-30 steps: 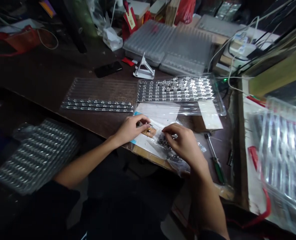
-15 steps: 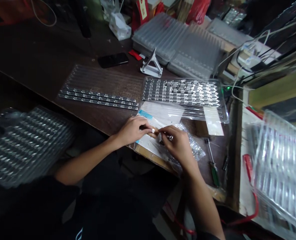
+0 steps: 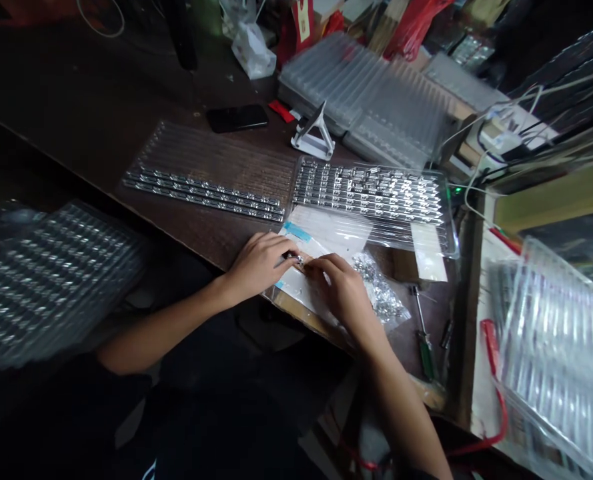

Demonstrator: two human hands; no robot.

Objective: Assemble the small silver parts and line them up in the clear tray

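Note:
Between thumb and fingers, my left hand (image 3: 261, 267) pinches a small metal part (image 3: 299, 259) above the white sheet at the table's front edge. My right hand (image 3: 343, 290) is closed, its fingertips meeting the same part from the right; whether they hold a piece of their own is too small to tell. A plastic bag of small shiny pieces (image 3: 383, 293) lies just right of my right hand. Behind the hands stands a clear tray with rows of metal parts (image 3: 366, 190). Another ribbed tray (image 3: 211, 167), with parts in its front rows, lies to its left.
A black phone (image 3: 237, 118) and a white stand (image 3: 313, 137) are behind the trays. A green-handled screwdriver (image 3: 426, 353) and a small box (image 3: 406, 265) lie right of the bag. Stacked trays (image 3: 51, 287) are at lower left, more (image 3: 561, 353) at right.
My right hand has moved left and closer to my left hand, its fingertips now at the small part. The whole view has shifted slightly.

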